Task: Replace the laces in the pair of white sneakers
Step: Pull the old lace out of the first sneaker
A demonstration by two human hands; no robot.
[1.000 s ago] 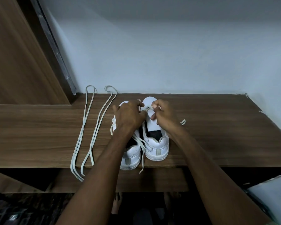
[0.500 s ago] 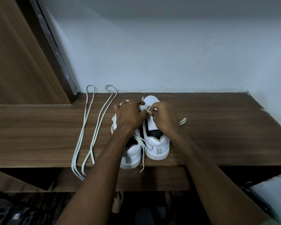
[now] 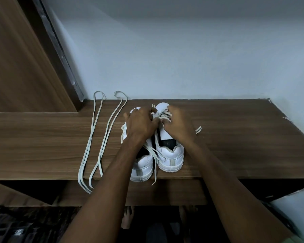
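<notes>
1. Pointing toes-first at the back wall (image 3: pixel 182 58), the two white sneakers stand side by side on the wooden counter (image 3: pixel 235 146), long axes running front to back, heels toward the person.
2. Heel of the left sneaker (image 3: pixel 142 170) sits at the counter's front edge; the right sneaker (image 3: pixel 170 155) stands a little farther in. A lace end dangles over that edge between them.
3. Bare counter lies open well to the right; to the left, two spare laces (image 3: pixel 93 137) lie folded lengthwise, loops near the wall, ends hanging off the front.
4. Both hands work over the right sneaker's forefoot: the left hand (image 3: pixel 140 125) is curled, fingertips pinching the lace (image 3: pixel 162 114); the right hand (image 3: pixel 179 125) is clenched on the same lace, just beside it.
</notes>
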